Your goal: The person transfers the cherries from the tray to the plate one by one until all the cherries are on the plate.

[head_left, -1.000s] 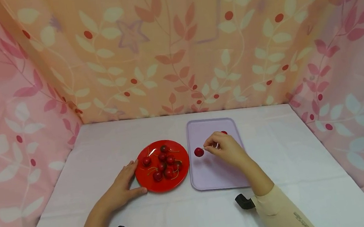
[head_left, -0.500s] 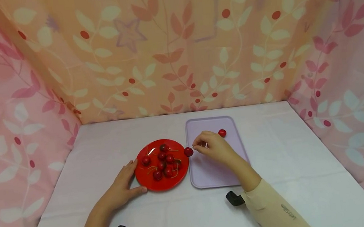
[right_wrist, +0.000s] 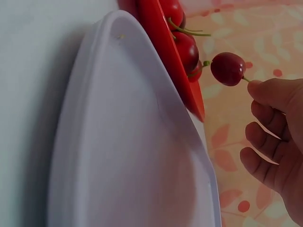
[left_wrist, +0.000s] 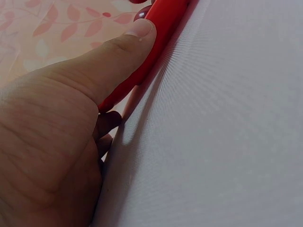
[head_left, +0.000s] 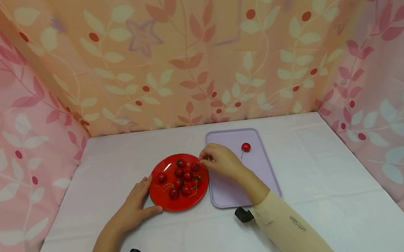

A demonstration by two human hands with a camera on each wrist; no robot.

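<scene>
By its thin stem, a dark red cherry (right_wrist: 228,69) hangs from my right hand (head_left: 224,162), pinched between thumb and forefinger. It is at the right side of the red plate (head_left: 175,205), above it in the right wrist view. Several cherries with stems (head_left: 179,182) lie on that plate. My left hand (head_left: 135,203) rests against the plate's left rim, thumb and fingers spread and fairly straight. In the left wrist view its thumb (left_wrist: 118,54) lies along the red rim; the other fingers are mostly hidden.
A lilac tray (head_left: 228,200) lies right of the plate, close beside it, with one stemmed cherry (head_left: 246,147) near its far right. A white cloth (head_left: 302,164) covers the table. Patterned curtains (head_left: 195,61) stand behind and at both sides.
My right hand has carried the cherry leftward from over the lilac tray to the red plate. The tray's remaining cherry now shows fully. My left hand has stayed at the plate.
</scene>
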